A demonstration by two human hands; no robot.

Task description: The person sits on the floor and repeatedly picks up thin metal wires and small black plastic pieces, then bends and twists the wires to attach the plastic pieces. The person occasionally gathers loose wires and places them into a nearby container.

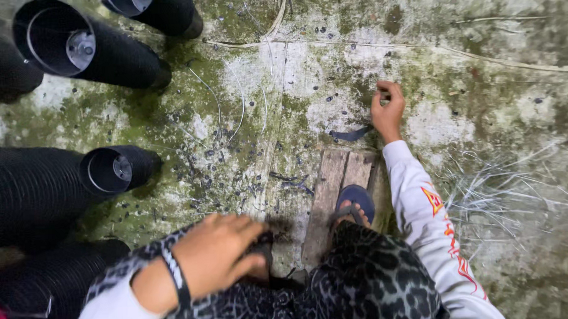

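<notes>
L hand (215,253) fingers clenched on small black pot (262,245); R hand (388,109) fingers curled, pinching small object on mossy floor (483,108).

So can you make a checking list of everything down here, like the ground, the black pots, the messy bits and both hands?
Surface: mossy, stained concrete floor, with a small wooden board underfoot.
Job's things: stacks of black plastic pots lying on their sides at the left; one dark pot under the left hand.
Clutter: small dark bits, dry straw.
Grippers: left hand grips the dark pot; right hand pinches something small at the floor.
Cables: thin pale strings across the floor.
Surroundings: blue sandal on the board.
</notes>
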